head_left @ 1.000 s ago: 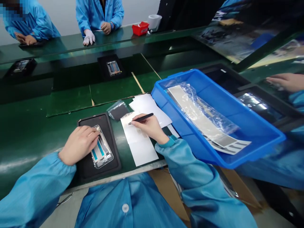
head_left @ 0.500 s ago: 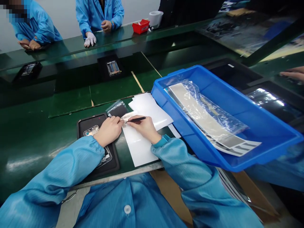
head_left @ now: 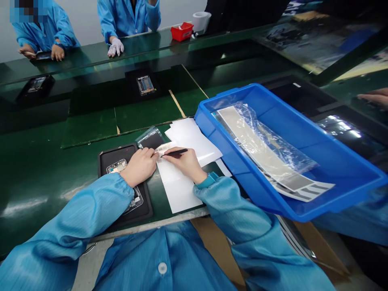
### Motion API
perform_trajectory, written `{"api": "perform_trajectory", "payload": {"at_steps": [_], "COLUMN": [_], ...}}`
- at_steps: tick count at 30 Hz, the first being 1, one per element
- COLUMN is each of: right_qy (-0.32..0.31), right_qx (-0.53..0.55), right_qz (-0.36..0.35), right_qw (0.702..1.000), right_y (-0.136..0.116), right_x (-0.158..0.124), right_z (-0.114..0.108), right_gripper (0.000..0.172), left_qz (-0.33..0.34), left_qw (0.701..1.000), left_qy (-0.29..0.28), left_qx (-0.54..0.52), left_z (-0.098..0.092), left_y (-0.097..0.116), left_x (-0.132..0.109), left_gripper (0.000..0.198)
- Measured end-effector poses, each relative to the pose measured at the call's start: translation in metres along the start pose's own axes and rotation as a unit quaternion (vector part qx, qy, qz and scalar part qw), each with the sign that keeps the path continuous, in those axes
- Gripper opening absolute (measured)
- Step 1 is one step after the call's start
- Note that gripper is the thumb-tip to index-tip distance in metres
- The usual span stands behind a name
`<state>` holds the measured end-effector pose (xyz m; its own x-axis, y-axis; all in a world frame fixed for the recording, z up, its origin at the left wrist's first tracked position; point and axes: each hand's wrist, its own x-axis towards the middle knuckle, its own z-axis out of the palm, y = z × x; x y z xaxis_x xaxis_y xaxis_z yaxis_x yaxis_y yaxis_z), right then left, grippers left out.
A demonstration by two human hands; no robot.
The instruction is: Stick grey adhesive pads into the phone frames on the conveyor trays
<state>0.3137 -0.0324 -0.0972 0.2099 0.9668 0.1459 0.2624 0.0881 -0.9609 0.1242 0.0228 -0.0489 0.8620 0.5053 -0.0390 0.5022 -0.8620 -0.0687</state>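
Since the earlier view, my left hand [head_left: 139, 166] has slid off the metal phone frame [head_left: 117, 166] to a glossy white label strip [head_left: 164, 148], fingertips together on its near end. My right hand [head_left: 184, 159] has its fingers clamped on slim black tweezers [head_left: 177, 152], tips at the strip, above white backing sheets [head_left: 178, 194]. Under my left wrist, the frame sits in a black tray [head_left: 103, 161].

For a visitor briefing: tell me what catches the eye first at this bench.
The bright blue tray at right, holding a plastic-wrapped silver sheet, stands out first. At center, the right hand holds black tweezers to a small silver strip above white paper. The left hand lies over a phone frame in a black holder.
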Motion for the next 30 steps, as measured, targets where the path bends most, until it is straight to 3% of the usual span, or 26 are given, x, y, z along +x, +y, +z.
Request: {"api": "perform_trajectory", "payload": {"at_steps": [5, 12, 16, 19, 22, 25, 28, 30], "right_qy": [0.005, 0.015, 0.029, 0.040, 0.033, 0.008, -0.010, -0.021], "right_qx": [-0.011, 0.034, 0.029, 0.032, 0.042, 0.040, 0.030, 0.027], "right_qz": [-0.016, 0.026, 0.022, 0.010, 0.003, 0.002, 0.005, 0.008], "right_qw": [1.000, 0.999, 0.999, 0.999, 0.999, 0.999, 0.999, 0.999], "right_y": [0.000, -0.003, -0.021, -0.042, -0.060, -0.072, -0.081, -0.085], "right_x": [0.000, -0.001, -0.001, -0.003, -0.007, -0.011, -0.014, -0.015], "right_z": [0.002, -0.004, -0.012, -0.012, -0.002, 0.014, 0.030, 0.039], "right_gripper": [0.020, 0.028, 0.026, 0.022, 0.019, 0.017, 0.018, 0.018], "left_qz": [-0.001, -0.005, -0.011, -0.024, -0.071, -0.134, -0.163, -0.168], "left_qw": [1.000, 0.999, 0.997, 0.992, 0.958, 0.889, 0.839, 0.822], "left_qy": [-0.001, 0.012, 0.019, 0.034, 0.079, 0.095, 0.089, 0.086], "left_qx": [-0.006, -0.029, -0.068, -0.119, -0.268, -0.427, -0.512, -0.538], "left_z": [-0.002, -0.002, -0.006, -0.018, -0.033, -0.043, -0.042, -0.038], "left_y": [0.001, 0.003, -0.005, -0.017, -0.028, -0.035, -0.039, -0.042], "left_x": [0.001, 0.004, 0.003, -0.010, -0.032, -0.055, -0.072, -0.080], "left_gripper": [0.031, 0.027, 0.028, 0.039, 0.036, 0.026, 0.025, 0.022]}}
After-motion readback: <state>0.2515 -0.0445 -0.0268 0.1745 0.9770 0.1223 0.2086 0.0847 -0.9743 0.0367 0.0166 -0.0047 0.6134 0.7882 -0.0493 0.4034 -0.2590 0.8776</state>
